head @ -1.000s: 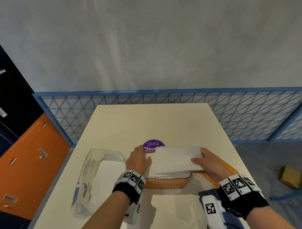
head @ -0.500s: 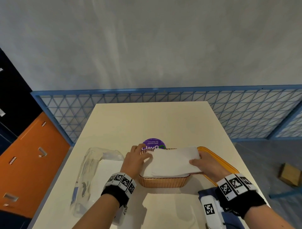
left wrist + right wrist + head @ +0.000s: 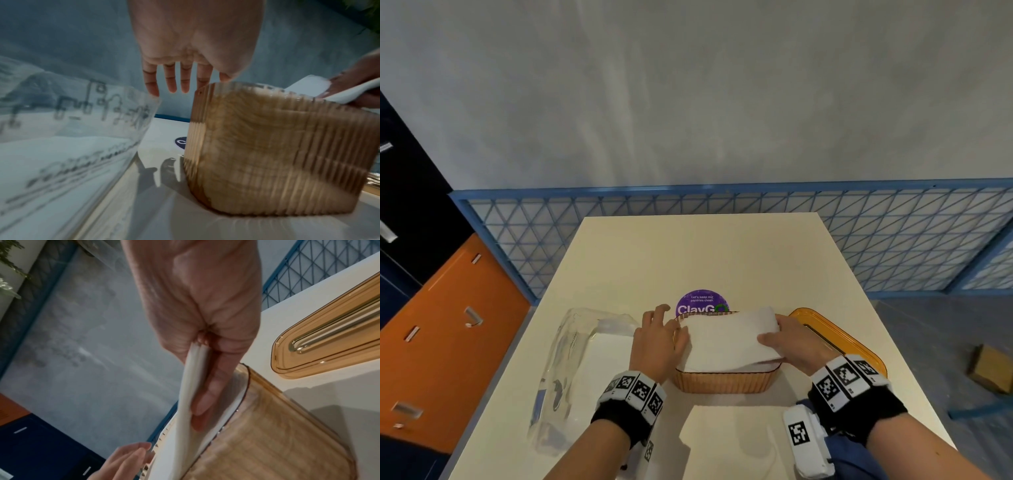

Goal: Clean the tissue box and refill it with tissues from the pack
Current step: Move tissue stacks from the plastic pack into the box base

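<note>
My right hand (image 3: 796,346) keeps a pinching grip on the white tissue stack (image 3: 726,337) lying across the top of the amber tissue box (image 3: 722,382) on the bench (image 3: 709,260), while my left hand (image 3: 659,337), fingers spread and holding nothing, rests against the box's left rim, beside the clear tissue pack (image 3: 571,370).

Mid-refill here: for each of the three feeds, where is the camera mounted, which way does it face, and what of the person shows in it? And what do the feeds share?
Head: on the head, looking forward and down at the table; shows both forearms, left hand and right hand.
Left wrist: on the left wrist, looking along straight fingers at the amber tissue box and the clear tissue pack.
Right wrist: on the right wrist, looking along the hand pinching the tissue stack over the box; the lid lies beside it.
Shared: all three show the box and the stack.
</note>
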